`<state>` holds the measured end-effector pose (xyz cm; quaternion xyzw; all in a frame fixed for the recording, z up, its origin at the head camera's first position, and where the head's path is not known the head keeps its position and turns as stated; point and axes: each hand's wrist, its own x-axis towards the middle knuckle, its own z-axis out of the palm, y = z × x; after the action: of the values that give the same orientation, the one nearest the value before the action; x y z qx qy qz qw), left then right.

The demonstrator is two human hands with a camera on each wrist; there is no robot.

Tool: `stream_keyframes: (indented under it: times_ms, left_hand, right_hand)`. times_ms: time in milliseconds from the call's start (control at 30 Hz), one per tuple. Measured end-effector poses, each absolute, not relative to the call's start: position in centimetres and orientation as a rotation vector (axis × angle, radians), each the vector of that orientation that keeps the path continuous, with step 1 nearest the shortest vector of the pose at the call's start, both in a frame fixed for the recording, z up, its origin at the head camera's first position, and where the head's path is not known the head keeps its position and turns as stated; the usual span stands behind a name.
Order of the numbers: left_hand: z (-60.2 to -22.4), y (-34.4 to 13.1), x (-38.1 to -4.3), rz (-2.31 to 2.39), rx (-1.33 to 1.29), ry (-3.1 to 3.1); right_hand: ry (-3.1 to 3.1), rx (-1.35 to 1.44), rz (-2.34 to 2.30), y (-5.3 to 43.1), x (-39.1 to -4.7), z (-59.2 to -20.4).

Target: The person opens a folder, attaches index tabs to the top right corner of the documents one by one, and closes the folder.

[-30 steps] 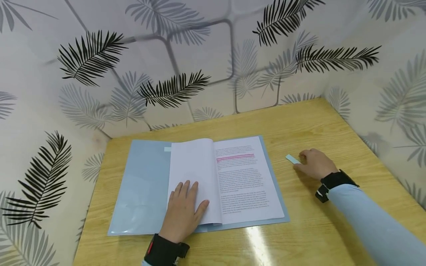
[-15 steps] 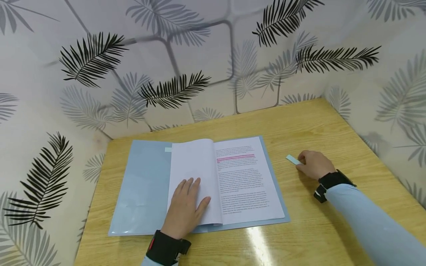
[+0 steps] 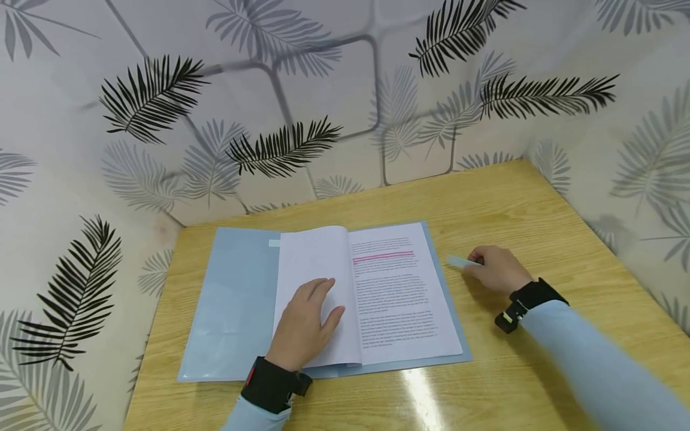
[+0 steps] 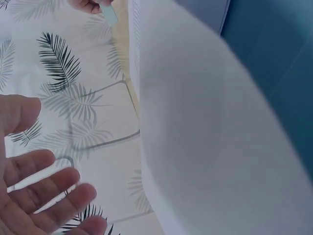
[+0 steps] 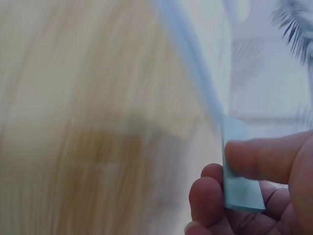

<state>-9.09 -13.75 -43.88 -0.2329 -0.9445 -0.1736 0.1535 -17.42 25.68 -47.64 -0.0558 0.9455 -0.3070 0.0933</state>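
My right hand [image 3: 498,269] pinches a small pale green sticky-note pad [image 3: 457,261] just right of the open folder. The right wrist view shows the thumb flat along one face of the pad [image 5: 242,193], with the fingers behind it. A blue document folder [image 3: 237,305] lies open on the table, holding a printed page [image 3: 396,299] with a pink highlighted line. My left hand [image 3: 302,326] hovers low over the blank turned page [image 3: 312,254], fingers loosely bent and empty. In the left wrist view this page [image 4: 205,122] bulges up beside the hand [image 4: 34,191].
A pale green tab [image 3: 274,243] marks the folder's upper left part. The wooden table [image 3: 485,203] ends at a leaf-patterned wall covering [image 3: 345,90] behind and on both sides. Glare shines on the table below the folder.
My right hand has moved left toward the folder with the sticky-note pad, now picked up and turned. The left hand has gone from lying flat on the page to lifted with bent fingers.
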Motion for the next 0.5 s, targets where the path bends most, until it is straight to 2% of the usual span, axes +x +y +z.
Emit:
stream_keyframes:
  times_ms: [167, 500]
  left_hand:
    - [-43.3, -12.8, -9.7, -0.52, -0.776, -2.648]
    - [-43.0, -10.1, -10.8, -0.502, -1.035, -2.623]
  right_hand:
    - [2.677, -0.201, -1.082, 21.2, -16.2, -46.3]
    - [2.392, -0.588, -1.402, 14.4, -13.9, -44.2]
